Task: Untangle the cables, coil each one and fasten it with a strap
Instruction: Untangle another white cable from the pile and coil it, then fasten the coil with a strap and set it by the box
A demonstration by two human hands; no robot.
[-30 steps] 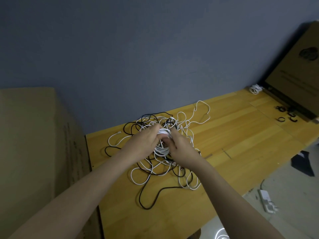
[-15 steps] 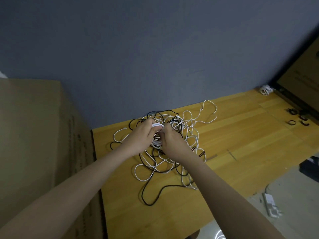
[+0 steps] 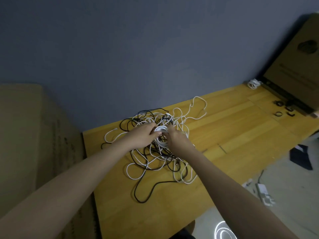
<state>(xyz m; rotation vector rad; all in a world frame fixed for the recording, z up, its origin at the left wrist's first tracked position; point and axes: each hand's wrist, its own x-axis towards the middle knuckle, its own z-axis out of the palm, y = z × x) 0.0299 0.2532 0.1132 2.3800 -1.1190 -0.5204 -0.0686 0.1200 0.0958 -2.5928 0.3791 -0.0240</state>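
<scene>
Both hands meet over the middle of a wooden bench (image 3: 233, 131), where a heap of tangled cables (image 3: 155, 152) lies spread out, black and white strands looping through one another. The left hand (image 3: 143, 138) is closed on a small white cable coil (image 3: 161, 133), fingers curled around its left side. The right hand (image 3: 177, 141) pinches the same coil from the right, thumb and fingers pressed to the bundled turns. The coil sits just above the heap, with strands running down from it into the tangle.

Loose ends trail outward from the heap: a white loop (image 3: 200, 107) reaches toward the wall (image 3: 138, 49), a white end (image 3: 110, 133) lies toward the left edge, and a long black loop (image 3: 143, 192) stretches toward the near edge of the bench.

At the far right corner, a white cable bundle (image 3: 253, 83) rests on the bench, just beside a cardboard box (image 3: 296, 66) that leans there. Near the foot of that box lie several small black straps (image 3: 283, 109), well apart from the heap. A large cardboard box (image 3: 34, 135) stands against the bench's left end. On the floor to the right sit a white power strip (image 3: 264, 194) and a dark object (image 3: 301, 156) that cannot be identified.
</scene>
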